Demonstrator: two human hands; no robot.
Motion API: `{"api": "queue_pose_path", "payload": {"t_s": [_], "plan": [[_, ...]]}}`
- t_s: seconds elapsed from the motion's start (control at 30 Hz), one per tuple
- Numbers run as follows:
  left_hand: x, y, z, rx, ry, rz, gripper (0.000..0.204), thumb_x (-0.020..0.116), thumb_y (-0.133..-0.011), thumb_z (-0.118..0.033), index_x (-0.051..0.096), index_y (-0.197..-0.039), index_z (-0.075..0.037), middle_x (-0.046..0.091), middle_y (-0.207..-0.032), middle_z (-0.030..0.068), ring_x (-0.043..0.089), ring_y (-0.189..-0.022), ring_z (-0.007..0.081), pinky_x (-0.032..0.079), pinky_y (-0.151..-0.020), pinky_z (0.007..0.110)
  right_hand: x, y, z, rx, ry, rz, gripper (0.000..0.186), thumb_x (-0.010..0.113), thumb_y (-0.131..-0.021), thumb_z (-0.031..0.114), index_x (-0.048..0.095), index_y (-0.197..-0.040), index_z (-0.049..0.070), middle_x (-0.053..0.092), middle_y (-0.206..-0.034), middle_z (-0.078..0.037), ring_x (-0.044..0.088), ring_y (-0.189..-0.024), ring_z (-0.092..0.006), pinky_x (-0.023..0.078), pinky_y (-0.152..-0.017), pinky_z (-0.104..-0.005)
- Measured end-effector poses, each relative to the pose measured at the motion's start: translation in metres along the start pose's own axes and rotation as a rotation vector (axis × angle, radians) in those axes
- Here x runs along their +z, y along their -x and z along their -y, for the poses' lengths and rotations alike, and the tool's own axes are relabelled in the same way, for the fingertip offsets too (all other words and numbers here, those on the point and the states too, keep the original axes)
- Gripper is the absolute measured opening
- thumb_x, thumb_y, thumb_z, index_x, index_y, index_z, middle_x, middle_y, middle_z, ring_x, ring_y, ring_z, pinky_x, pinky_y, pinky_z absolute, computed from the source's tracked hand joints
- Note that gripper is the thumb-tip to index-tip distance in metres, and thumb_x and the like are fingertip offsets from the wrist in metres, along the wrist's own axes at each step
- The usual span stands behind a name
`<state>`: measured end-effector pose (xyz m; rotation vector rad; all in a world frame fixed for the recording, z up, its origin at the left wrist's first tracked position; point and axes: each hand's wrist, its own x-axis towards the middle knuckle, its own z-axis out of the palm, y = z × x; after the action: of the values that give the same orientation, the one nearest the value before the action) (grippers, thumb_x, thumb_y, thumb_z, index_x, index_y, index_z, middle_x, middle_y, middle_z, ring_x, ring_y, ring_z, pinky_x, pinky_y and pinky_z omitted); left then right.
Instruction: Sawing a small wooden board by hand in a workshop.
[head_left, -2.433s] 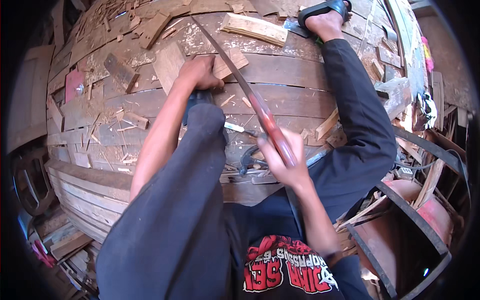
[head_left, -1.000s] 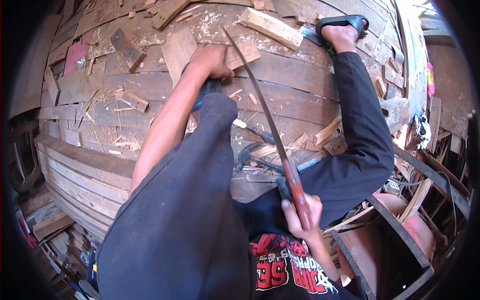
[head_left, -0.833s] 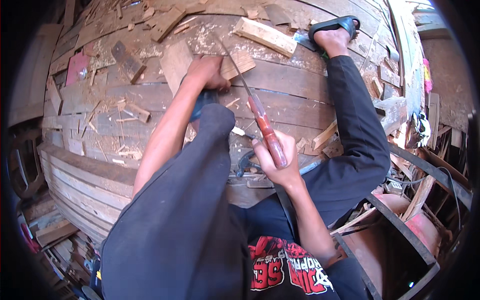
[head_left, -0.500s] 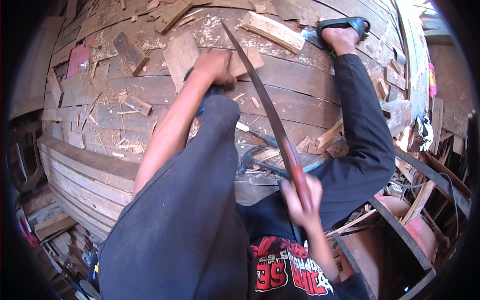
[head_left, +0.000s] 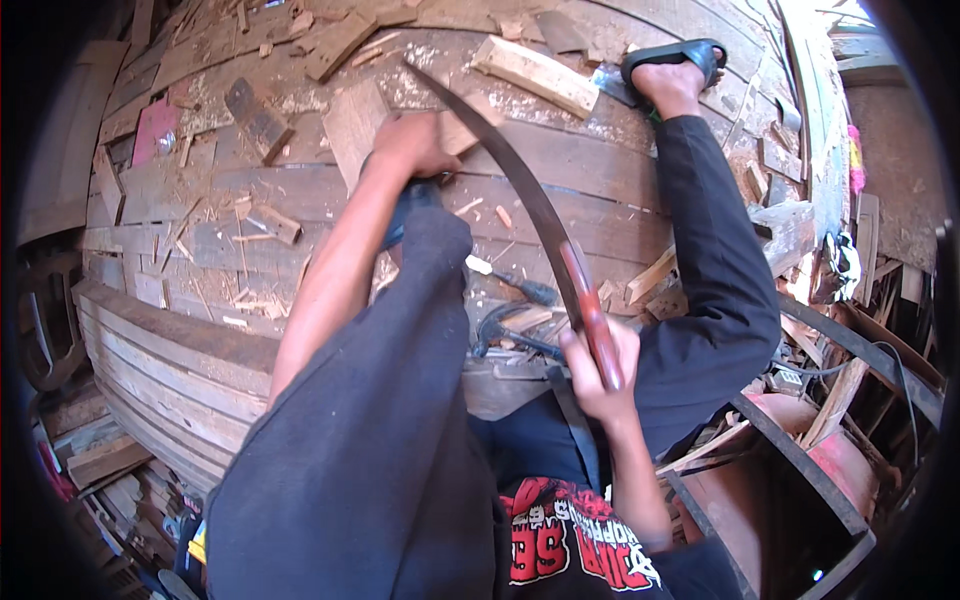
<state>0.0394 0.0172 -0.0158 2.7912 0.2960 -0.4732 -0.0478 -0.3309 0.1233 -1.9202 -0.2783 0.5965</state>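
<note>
My right hand point(head_left: 602, 372) is closed round the red-brown handle point(head_left: 598, 330) of a handsaw. The saw's long dark blade point(head_left: 525, 195) runs forward and left, and looks bent in this view. It crosses a short light wooden board point(head_left: 478, 118) just right of my left hand point(head_left: 410, 145). That hand presses down on the board with fingers curled; some fingertips are hidden. Under and beyond it lies a wider flat wood piece point(head_left: 355, 125). My left foot is mostly hidden behind my raised knee, close to the left hand.
A hammer-like tool point(head_left: 490, 330) and a dark-handled tool point(head_left: 535, 290) lie between my legs. A thick offcut point(head_left: 535, 75) lies ahead, near my sandalled right foot point(head_left: 680, 80). Stacked planks point(head_left: 180, 350) stand at left, a metal-edged frame point(head_left: 800, 480) at right. Chips litter the plank floor.
The saw has slid forward and left, its tip now farther left past the board. My right hand has moved forward with it. My left hand stays at the board.
</note>
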Motion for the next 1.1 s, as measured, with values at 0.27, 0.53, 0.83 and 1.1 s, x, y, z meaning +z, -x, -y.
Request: {"api": "queue_pose_path", "payload": {"t_s": [0.27, 0.53, 0.83, 1.1], "plan": [[-0.017, -0.001, 0.0, -0.056, 0.038, 0.047, 0.084, 0.089, -0.06, -0.044, 0.066, -0.128, -0.001, 0.074, -0.118, 0.0209, 0.07, -0.116, 0.0326, 0.032, -0.123, 0.045, -0.038, 0.025, 0.009, 0.006, -0.002, 0.15, 0.033, 0.077, -0.085, 0.008, 0.049, -0.066, 0.005, 0.045, -0.055, -0.003, 0.044, -0.047, -0.0118, 0.037, -0.049, -0.0314], [-0.003, 0.007, -0.002, -0.008, 0.0, -0.015, 0.083, 0.087, -0.064, -0.042, 0.06, -0.131, -0.001, 0.076, -0.109, 0.0181, 0.07, -0.112, 0.0316, 0.029, -0.125, 0.046, -0.043, 0.025, 0.045, -0.29, -0.153, -0.044, 0.028, 0.075, -0.08, 0.016, 0.053, -0.066, 0.005, 0.052, -0.057, -0.005, 0.053, -0.049, -0.0159, 0.04, -0.049, -0.0305], [-0.006, 0.036, -0.01, -0.061, -0.056, -0.13, 0.072, 0.092, -0.065, -0.038, 0.058, -0.119, -0.003, 0.074, -0.102, 0.0173, 0.07, -0.109, 0.0316, 0.029, -0.124, 0.048, -0.01, -0.056, 0.028, -0.408, -0.098, -0.212, 0.034, 0.076, -0.08, 0.025, 0.051, -0.069, 0.005, 0.048, -0.058, 0.0, 0.047, -0.05, -0.0119, 0.036, -0.051, -0.0261], [-0.012, 0.028, -0.012, -0.057, -0.045, -0.089, 0.068, 0.091, -0.066, -0.039, 0.058, -0.115, -0.005, 0.072, -0.104, 0.0155, 0.068, -0.112, 0.0304, 0.03, -0.123, 0.049, -0.013, -0.069, 0.016, -0.178, -0.173, -0.15, 0.04, 0.08, -0.079, 0.034, 0.053, -0.075, 0.005, 0.048, -0.06, 0.003, 0.044, -0.052, -0.0062, 0.034, -0.052, -0.023]]}}
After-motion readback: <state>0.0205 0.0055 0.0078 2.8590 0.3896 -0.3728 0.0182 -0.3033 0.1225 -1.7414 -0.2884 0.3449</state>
